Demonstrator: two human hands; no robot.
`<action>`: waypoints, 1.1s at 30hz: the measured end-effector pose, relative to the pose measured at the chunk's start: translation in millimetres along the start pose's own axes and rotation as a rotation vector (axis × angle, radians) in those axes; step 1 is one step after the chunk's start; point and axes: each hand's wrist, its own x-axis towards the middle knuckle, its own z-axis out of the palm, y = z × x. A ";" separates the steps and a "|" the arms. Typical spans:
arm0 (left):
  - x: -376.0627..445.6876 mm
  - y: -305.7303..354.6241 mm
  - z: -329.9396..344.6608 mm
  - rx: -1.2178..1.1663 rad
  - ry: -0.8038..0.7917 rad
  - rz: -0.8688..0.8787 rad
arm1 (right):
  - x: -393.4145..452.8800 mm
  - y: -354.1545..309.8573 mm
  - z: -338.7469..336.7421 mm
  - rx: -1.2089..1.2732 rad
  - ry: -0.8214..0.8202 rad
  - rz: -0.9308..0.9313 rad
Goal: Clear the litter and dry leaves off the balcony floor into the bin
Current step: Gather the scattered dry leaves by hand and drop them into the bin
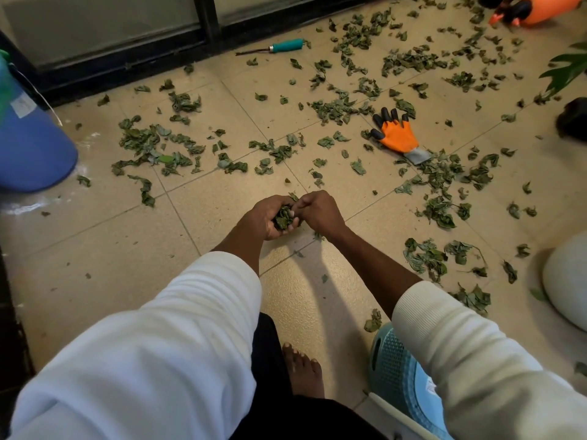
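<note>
Low over the floor, a wad of dry leaves is cupped in the curled left hand; more is pressed in by the right hand, its fingers pinched together. Being light and crumbly, leaves are best scooped from beneath.

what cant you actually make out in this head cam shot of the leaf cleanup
- Left hand: how many dry leaves it holds; its curled fingers cover most of the bunch.
- Right hand: its fingertips are hidden behind its own knuckles.
- Blue container: cut off by the left edge; its opening is out of view.
- Light blue basket: covered by the right sleeve; contents unseen.
- Orange object: cut off by the top edge.
</note>
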 end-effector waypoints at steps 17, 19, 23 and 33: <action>15.3 -2.9 -7.6 0.112 0.008 -0.032 | -31.1 75.5 9.5 -0.435 -0.243 -0.330; 16.3 -3.6 -6.8 0.114 0.006 -0.039 | -45.3 83.2 9.9 -0.401 -0.187 -0.317; 15.6 -4.2 -4.7 0.126 0.021 -0.035 | -69.5 92.9 15.1 -0.108 0.219 -0.064; 11.6 -3.1 -2.4 0.091 0.078 -0.013 | -113.1 87.5 97.5 -0.262 0.255 0.124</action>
